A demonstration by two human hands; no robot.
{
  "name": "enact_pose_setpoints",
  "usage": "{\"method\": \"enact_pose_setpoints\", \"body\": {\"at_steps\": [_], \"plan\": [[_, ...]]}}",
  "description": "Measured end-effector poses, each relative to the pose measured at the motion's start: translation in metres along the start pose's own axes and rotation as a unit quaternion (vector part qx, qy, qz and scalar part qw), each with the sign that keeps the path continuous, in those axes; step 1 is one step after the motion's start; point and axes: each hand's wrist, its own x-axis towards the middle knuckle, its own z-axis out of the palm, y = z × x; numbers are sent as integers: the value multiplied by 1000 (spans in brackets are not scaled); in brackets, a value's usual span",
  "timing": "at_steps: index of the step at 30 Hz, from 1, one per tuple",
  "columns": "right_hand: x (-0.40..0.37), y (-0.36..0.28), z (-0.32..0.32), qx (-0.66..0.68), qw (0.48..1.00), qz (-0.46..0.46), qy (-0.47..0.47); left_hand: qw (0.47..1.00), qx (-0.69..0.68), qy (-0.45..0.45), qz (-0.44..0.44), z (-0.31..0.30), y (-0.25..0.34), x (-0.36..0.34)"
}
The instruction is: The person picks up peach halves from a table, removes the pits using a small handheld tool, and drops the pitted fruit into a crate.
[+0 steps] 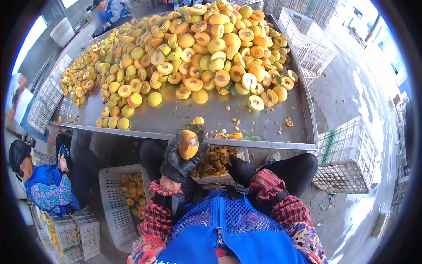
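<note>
My left hand [173,160], in a dark work glove, is wrapped round a yellow-orange peach [189,144] just below the near edge of the metal table [162,125]. My right hand [241,170], also dark-gloved, is low beside a crate of peach scraps [214,162] between my knees; its fingers are too dark to make out. On the table lies a large heap of halved and whole peaches [193,53]. Small pieces and a few stones are scattered near the table's front edge.
A white crate [112,211] with peaches stands at lower left. A seated person in a blue vest [46,182] is at far left; another person [113,13] is beyond the table. White crates [345,154] stand at right, more [305,42] behind.
</note>
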Motion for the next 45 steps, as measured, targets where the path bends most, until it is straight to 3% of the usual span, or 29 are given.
{"method": "enact_pose_setpoints", "body": {"at_steps": [3,9,12,14,16,18,22,25,26,30,33,35,36,39,40,44,45], "plan": [[5,13,-1,-45,995,-3,-92,999,-46,-7,-27,-4,-2,-1],[4,14,13,87,986,90,-111,984,-127,-55,-113,-35,7,-3],[5,31,22,115,959,185,-179,983,-118,-74,-116,-27,2,-6],[-2,34,25,168,945,209,-186,997,-36,-39,-49,-15,-7,-5],[-6,26,16,262,934,175,-166,999,37,-33,-11,-5,-8,-11],[-15,5,-1,403,903,78,-127,986,148,-45,60,-1,-11,-13],[-33,-50,-57,636,764,-12,-109,958,243,-87,127,14,-27,-7],[-30,-81,-81,616,785,-62,-24,910,377,-101,140,21,-40,-7],[-25,-78,-75,613,788,-50,-33,861,464,-129,163,14,-41,-3],[-16,-85,-68,624,775,-80,50,888,408,-85,197,24,-50,0],[-6,-81,-60,588,775,-193,130,898,424,6,122,15,-45,-3],[4,-72,-52,408,864,-163,245,988,152,8,16,21,-45,-7],[5,-73,-53,309,891,-144,299,999,10,8,-39,24,-45,-7],[-3,-83,-56,153,930,-158,294,998,-58,-5,5,13,-49,5],[-4,-82,-56,129,936,-180,274,1000,-7,4,29,11,-47,9],[4,-63,-33,159,930,-239,231,999,-28,-19,29,16,-38,9],[1,-67,-35,207,937,-201,196,999,-3,-14,41,9,-36,10]]}}
